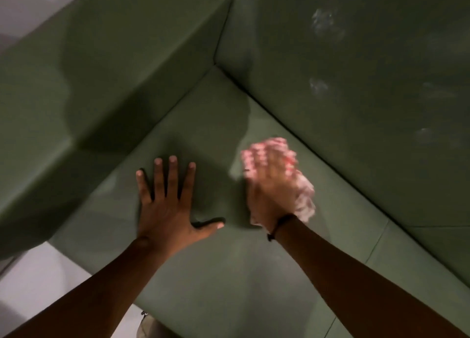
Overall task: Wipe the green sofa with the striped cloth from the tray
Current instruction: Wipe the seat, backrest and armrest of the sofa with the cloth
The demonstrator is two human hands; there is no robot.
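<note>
The green sofa (229, 274) fills most of the view: its seat in the middle, an armrest at the left, the backrest at the right. My left hand (169, 205) lies flat on the seat with its fingers spread and nothing in it. To its right, my right hand (270, 187) presses the pink and white striped cloth (304, 200) onto the seat near the backrest. That hand and the cloth are motion-blurred. The cloth bunches out under the fingers and along the right side of the hand.
The armrest (101, 83) and backrest (356, 83) meet in a corner beyond my hands. Several pale smudges (325, 24) mark the backrest. Light floor (33, 281) shows at the lower left, past the seat's front edge.
</note>
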